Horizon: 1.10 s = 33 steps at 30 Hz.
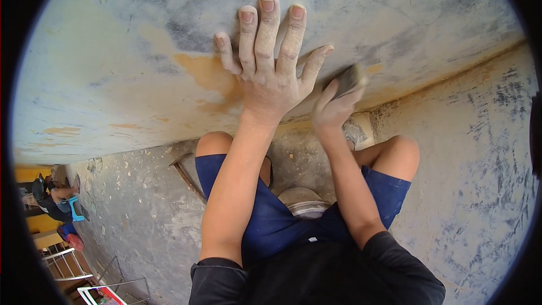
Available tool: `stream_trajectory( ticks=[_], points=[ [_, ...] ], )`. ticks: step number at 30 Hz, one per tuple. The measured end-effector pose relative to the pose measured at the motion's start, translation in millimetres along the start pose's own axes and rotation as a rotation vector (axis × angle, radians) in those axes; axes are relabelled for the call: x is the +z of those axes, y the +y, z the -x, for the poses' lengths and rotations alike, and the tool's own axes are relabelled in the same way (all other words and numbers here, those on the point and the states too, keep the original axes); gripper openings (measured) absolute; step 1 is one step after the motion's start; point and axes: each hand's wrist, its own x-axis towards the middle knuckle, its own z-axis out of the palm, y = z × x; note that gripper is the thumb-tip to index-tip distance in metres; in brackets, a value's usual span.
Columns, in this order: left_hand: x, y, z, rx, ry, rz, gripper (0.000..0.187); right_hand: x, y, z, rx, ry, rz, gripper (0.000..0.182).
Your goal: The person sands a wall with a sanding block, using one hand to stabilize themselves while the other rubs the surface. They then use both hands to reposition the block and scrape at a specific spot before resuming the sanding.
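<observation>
A person squats on a concrete floor [474,192] facing a wall [124,62], sanding its lower part near the corner. The left hand [270,73] lies flat and spread against the wall, fingers wide, gripping nothing. The right hand [334,107] is closed around a small grey sanding block [351,79], pressed to the wall just above the floor joint and blurred. Much of the wall looks rubbed pale and smooth, judging by its dusty sheen, though orange patches [206,70] beside the left hand and along the base suggest old paint remains to be worked. Both hands are coated in fine dust. Another person [53,195] crouches well apart at the far left.
</observation>
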Motion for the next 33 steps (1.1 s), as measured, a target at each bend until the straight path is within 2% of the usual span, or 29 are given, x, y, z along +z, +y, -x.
stream_trajectory(
  ticks=[2, 5, 7, 9, 10, 13, 15, 16, 18, 19, 21, 23, 24, 26, 28, 30, 33],
  points=[
    [-1.5, -0.1, 0.8, -0.003, -0.01, -0.001, 0.065, -14.5, -23.8, -51.1, 0.008, 0.128, -0.101, 0.062],
    [0.3, 1.5, -0.6, 0.001, 0.0, -0.006, 0.066, -19.7, -28.6, -61.4, 0.051, 0.133, -0.088, 0.062],
    [1.4, 1.5, -1.4, 0.001, 0.012, -0.009, 0.066, -2.6, 3.2, -9.3, -0.021, 0.013, -0.066, 0.062],
    [1.9, 1.8, -0.3, 0.0, 0.015, -0.002, 0.067, 3.0, 19.4, 40.0, 0.162, -0.226, -0.064, 0.065],
    [1.8, 2.9, 0.4, 0.0, 0.018, 0.003, 0.067, 3.5, 19.2, 44.4, 0.161, -0.222, -0.06, 0.065],
    [1.9, 3.4, -0.4, -0.013, 0.005, 0.005, 0.067, 2.1, 5.6, 29.5, 0.23, -0.187, -0.088, 0.064],
    [1.4, 0.8, -0.7, 0.0, 0.011, 0.0, 0.067, 0.2, -16.4, -20.3, -0.05, 0.103, -0.025, 0.065],
    [-2.4, -0.1, 0.4, -0.01, 0.001, -0.003, 0.067, -5.9, -22.9, -35.2, -0.048, 0.09, -0.021, 0.065],
    [-6.4, -3.0, -3.4, 0.108, -0.083, -0.069, 0.081, -14.6, -28.1, -57.6, 0.03, 0.077, -0.14, 0.066],
    [-5.5, -3.2, -3.8, 0.108, -0.079, -0.071, 0.081, -8.3, -19.7, -44.8, -0.011, 0.104, -0.134, 0.064],
    [-3.2, -3.6, -3.4, 0.111, -0.062, -0.046, 0.08, -7.1, -4.3, -6.3, -0.071, -0.104, -0.03, 0.061],
    [0.8, 2.9, -0.8, 0.045, -0.021, -0.025, 0.073, 3.1, 30.7, 61.8, 0.209, -0.335, -0.002, 0.058],
    [2.8, 4.5, -0.6, -0.024, 0.011, -0.001, 0.067, 6.0, 26.0, 56.9, 0.206, -0.33, -0.005, 0.058],
    [3.3, 3.9, -1.8, -0.022, 0.016, 0.008, 0.066, 5.9, 3.0, 33.7, 0.117, -0.094, -0.108, 0.057],
    [2.1, 2.6, -1.3, -0.027, 0.015, 0.02, 0.066, -0.6, -24.2, -26.8, -0.048, 0.109, -0.124, 0.055],
    [1.1, 4.2, -0.2, -0.028, 0.006, -0.005, 0.066, -14.1, -40.1, -68.8, -0.043, 0.153, -0.157, 0.054],
    [0.9, 4.7, 0.0, -0.03, -0.004, -0.004, 0.065, -11.2, -33.2, -70.2, 0.011, 0.162, -0.308, 0.055]
  ],
)
